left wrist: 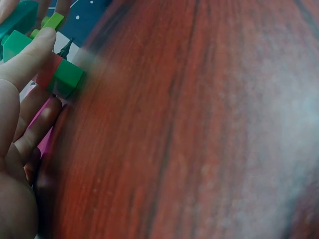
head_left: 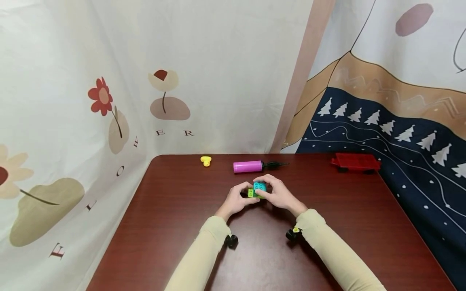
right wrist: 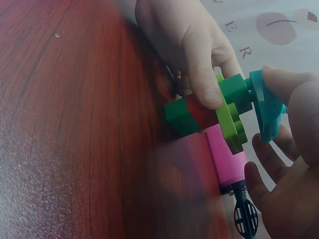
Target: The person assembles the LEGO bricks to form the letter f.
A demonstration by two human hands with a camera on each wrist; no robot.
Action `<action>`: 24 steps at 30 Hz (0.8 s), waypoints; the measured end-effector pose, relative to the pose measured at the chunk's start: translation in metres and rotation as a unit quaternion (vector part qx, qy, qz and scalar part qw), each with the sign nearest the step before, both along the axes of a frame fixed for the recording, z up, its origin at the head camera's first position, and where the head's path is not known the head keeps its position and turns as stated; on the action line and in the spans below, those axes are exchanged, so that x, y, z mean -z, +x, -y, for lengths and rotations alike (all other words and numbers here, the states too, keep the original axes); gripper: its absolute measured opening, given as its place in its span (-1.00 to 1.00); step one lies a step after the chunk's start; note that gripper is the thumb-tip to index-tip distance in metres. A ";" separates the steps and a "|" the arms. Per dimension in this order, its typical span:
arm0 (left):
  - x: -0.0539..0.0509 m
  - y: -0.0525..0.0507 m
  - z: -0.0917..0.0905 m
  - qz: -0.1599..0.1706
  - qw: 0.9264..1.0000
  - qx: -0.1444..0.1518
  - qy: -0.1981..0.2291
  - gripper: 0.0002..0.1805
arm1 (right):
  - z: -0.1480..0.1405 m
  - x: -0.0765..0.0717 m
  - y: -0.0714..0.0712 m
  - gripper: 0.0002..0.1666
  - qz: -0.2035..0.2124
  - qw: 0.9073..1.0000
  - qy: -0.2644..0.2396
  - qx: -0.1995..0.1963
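Both hands meet over the table around a stack of toy building bricks. My left hand pinches the stack near its red brick and lime plate. A green brick forms one end, and another green brick sits on the lime plate's far side. My right hand holds a teal brick between thumb and fingers. The teal brick looks tilted against the upper green brick; whether they are joined I cannot tell. From the head view, the teal top shows studs.
Behind the hands lies a purple hand pump with a black nozzle end. A small yellow toy is near the back edge of the brown table. At the back right corner stands a red toy vehicle. Printed cloth hangs behind.
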State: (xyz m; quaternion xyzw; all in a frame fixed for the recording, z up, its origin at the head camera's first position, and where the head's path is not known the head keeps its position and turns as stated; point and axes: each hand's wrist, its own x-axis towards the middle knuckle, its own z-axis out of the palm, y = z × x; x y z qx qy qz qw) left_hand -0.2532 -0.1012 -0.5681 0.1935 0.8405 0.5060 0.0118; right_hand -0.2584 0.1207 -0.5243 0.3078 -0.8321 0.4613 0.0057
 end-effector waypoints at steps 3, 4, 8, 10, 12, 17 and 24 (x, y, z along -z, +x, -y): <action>0.000 0.000 0.000 -0.002 1.000 0.002 0.001 -0.67 | 0.001 0.001 0.000 -0.56 -0.001 1.000 -0.003 -0.001; 0.000 0.000 0.000 -0.003 1.000 0.002 0.000 -0.67 | 0.001 0.001 0.000 -0.56 -0.003 1.000 -0.006 -0.001; 0.000 -0.001 0.000 -0.010 1.000 -0.001 -0.001 -0.67 | 0.003 0.001 0.002 -0.56 -0.017 1.000 -0.012 0.002; 0.001 -0.001 0.000 -0.011 1.000 -0.002 -0.002 -0.67 | 0.004 0.002 0.003 -0.56 -0.017 1.000 -0.015 0.009; 0.001 0.000 0.000 -0.009 1.000 -0.003 -0.003 -0.67 | 0.005 0.003 0.003 -0.56 -0.013 1.000 -0.017 0.016; 0.003 0.000 0.000 -0.001 1.000 -0.004 -0.005 -0.66 | 0.006 0.006 0.003 -0.60 -0.005 0.999 -0.022 0.029; 0.002 -0.002 -0.001 0.005 1.000 -0.007 0.000 -0.64 | 0.006 0.003 -0.002 -0.65 -0.012 0.999 -0.023 0.017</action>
